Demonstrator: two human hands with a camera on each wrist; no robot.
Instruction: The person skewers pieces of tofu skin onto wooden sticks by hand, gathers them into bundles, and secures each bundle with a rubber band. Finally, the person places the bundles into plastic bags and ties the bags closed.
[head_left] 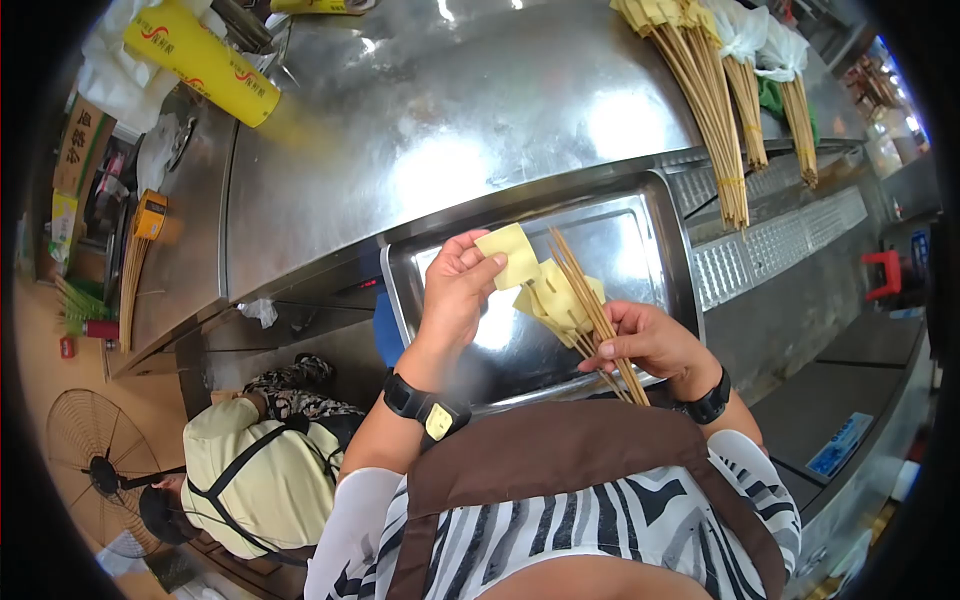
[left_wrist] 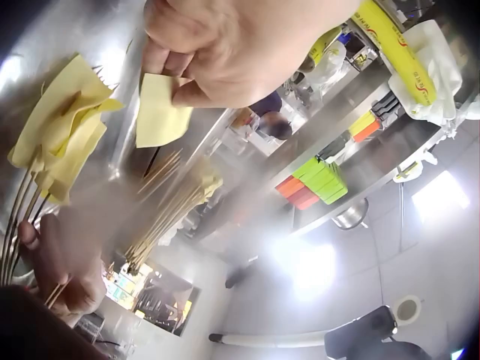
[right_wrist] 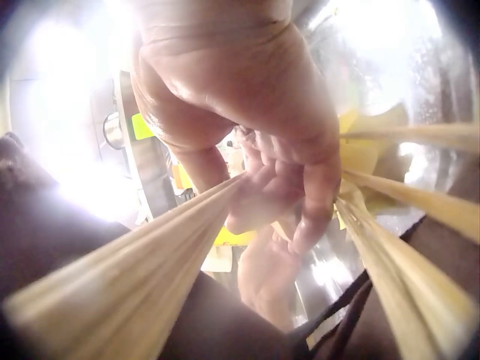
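Note:
My left hand (head_left: pixel 458 290) pinches a thin, pale-yellow square sheet (head_left: pixel 510 258) between thumb and fingers, over the metal tray (head_left: pixel 620 240). The same sheet (left_wrist: pixel 161 112) hangs flat from the fingertips in the left wrist view. In my right hand (head_left: pixel 650 345) is a bunch of thin wooden skewers (head_left: pixel 575 272), gripped near the lower ends. Folded yellow sheets (head_left: pixel 562 300) are threaded on some of these skewers, just left of the bare ones. The right wrist view shows skewers (right_wrist: pixel 142 262) passing both sides of the fingers; the palm's inside is hidden.
Behind the tray stretches a steel counter (head_left: pixel 480 100). Bundled skewers with yellow sheets (head_left: pixel 705 90) lie at its right end, beside bagged bundles (head_left: pixel 795 110). A yellow printed roll (head_left: pixel 210 65) lies upper left. Another person (head_left: pixel 265 470) bends low at left, near a fan (head_left: pixel 100 475).

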